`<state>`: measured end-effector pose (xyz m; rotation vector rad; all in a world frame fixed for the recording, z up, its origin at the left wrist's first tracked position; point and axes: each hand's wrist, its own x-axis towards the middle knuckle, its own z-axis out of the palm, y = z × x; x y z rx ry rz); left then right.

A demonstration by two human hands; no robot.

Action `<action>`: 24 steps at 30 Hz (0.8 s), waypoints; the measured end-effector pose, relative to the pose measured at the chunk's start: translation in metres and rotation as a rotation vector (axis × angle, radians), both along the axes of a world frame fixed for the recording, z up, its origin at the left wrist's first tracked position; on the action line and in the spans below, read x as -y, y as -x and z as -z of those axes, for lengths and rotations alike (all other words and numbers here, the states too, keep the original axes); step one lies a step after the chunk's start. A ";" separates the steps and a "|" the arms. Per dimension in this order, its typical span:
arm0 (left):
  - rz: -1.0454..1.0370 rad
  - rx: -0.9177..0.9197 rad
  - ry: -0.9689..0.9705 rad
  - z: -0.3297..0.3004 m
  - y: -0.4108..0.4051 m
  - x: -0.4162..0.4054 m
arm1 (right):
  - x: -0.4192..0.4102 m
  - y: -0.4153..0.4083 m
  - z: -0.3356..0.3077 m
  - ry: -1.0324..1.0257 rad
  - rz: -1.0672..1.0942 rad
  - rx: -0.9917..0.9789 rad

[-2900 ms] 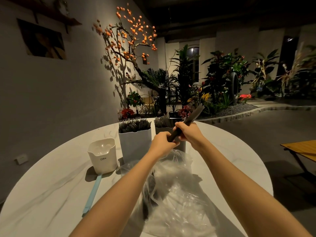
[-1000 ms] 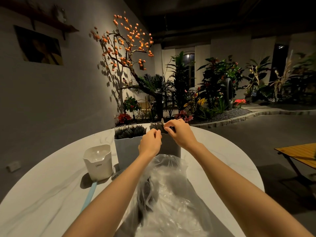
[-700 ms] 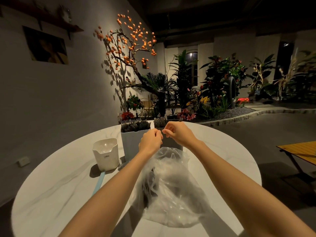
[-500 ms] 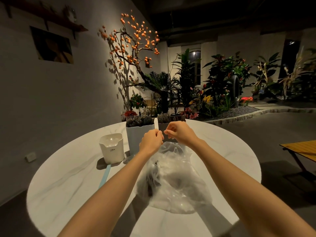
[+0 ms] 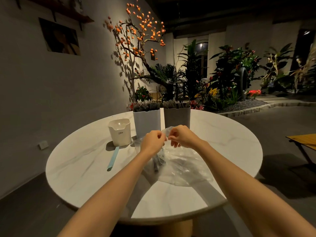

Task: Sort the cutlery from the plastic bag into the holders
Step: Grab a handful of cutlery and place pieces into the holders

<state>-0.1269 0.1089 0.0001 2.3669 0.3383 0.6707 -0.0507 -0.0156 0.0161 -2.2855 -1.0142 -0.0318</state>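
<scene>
A clear plastic bag (image 5: 184, 165) lies on the round white table (image 5: 85, 159) with several dark cutlery pieces (image 5: 158, 161) inside near its left side. My left hand (image 5: 152, 141) and my right hand (image 5: 181, 135) pinch the bag's mouth between them, fingers curled on the plastic. Behind them stand two tall holders: a white one (image 5: 147, 122) and a grey one (image 5: 177, 117), both filled with dark cutlery standing upright.
A short cream cup holder (image 5: 119, 132) stands left of the tall holders, with a light blue stick (image 5: 112, 157) lying in front of it. A wooden bench (image 5: 306, 142) is at the right. Plants and an orange-fruited tree (image 5: 136, 31) stand behind the table.
My right hand put a dark cutlery bundle into the grey holder, then both hands came back down onto the bag's mouth. The camera has pulled back from the table.
</scene>
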 end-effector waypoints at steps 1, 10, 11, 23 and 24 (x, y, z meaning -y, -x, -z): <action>-0.004 -0.020 -0.024 0.002 0.002 0.000 | 0.000 0.001 0.004 0.026 -0.007 -0.028; -0.179 -0.407 -0.367 0.020 0.013 0.000 | 0.004 0.007 0.026 0.380 -0.030 -0.166; -0.180 -0.431 -0.358 0.023 0.013 -0.001 | 0.003 0.006 0.030 0.382 -0.002 -0.162; -0.289 -0.113 0.033 0.038 0.020 -0.011 | -0.004 0.008 0.041 0.047 0.134 -0.027; -0.294 -0.097 0.036 0.041 0.021 -0.012 | -0.006 0.011 0.041 0.045 0.079 -0.033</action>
